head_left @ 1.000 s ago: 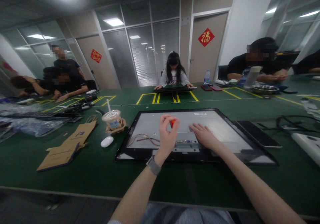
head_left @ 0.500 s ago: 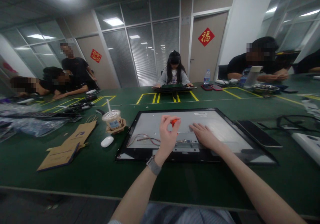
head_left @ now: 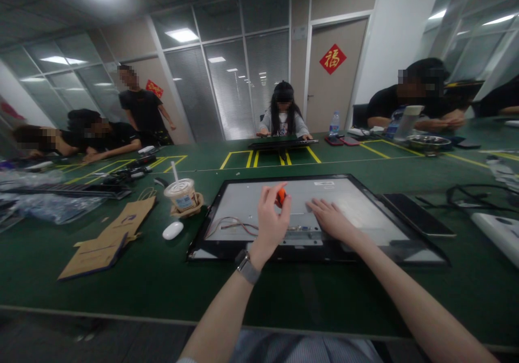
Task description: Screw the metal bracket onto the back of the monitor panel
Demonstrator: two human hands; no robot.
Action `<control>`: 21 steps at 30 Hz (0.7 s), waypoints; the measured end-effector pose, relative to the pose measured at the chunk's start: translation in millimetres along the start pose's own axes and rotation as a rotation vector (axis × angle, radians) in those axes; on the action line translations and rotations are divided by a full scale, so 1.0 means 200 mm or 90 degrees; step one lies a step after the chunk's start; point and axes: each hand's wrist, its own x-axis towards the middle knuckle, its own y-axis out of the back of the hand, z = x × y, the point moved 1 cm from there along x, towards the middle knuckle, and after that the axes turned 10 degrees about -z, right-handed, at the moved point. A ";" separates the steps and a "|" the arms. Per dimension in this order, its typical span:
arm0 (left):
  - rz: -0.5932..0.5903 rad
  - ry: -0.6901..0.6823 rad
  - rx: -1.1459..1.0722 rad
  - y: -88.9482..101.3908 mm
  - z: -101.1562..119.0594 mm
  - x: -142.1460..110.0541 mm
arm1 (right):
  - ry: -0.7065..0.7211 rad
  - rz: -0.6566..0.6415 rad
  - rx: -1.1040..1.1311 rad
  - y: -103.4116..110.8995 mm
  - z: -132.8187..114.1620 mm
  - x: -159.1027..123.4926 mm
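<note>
A flat display panel (head_left: 247, 195) lies back side up on the green table before me, its metal back ringed by a black frame. Over its middle, my left hand (head_left: 272, 214) is closed, thumb and fingers round the orange and black handle of what looks like a screwdriver (head_left: 281, 195). The tool's shaft is hidden behind the hand. My right hand (head_left: 330, 217) rests flat on the metal back, fingers stretched out, holding nothing. Near the panel's front edge, a small connector strip (head_left: 302, 228) sits between the hands, and thin cables (head_left: 239, 223) run to its left.
To the left stand a lidded drink cup (head_left: 181, 195), a white mouse (head_left: 172, 230) and a brown paper bag (head_left: 109, 239). A black phone-like slab (head_left: 417, 214) and black cables (head_left: 470, 196) lie to the right. Across the table, a person (head_left: 283, 114) handles another panel.
My left hand has turned slightly at the fingers, and more of the orange handle shows. My right hand stays put. A standing person at the back left has moved to the right.
</note>
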 end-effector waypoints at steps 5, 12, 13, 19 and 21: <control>0.080 0.101 -0.156 -0.02 -0.02 -0.01 | 0.002 0.004 0.012 0.00 0.01 0.00; 0.012 0.125 -0.210 -0.10 -0.03 -0.05 | -0.009 -0.002 0.011 -0.01 0.01 0.00; 0.007 0.118 -0.204 -0.10 -0.03 -0.06 | -0.006 0.002 0.014 -0.02 0.01 0.01; -0.027 0.076 -0.171 -0.12 -0.04 -0.07 | -0.003 -0.004 0.011 -0.02 0.01 0.01; -0.031 0.070 -0.164 -0.12 -0.04 -0.07 | -0.005 -0.012 0.009 -0.01 0.00 0.01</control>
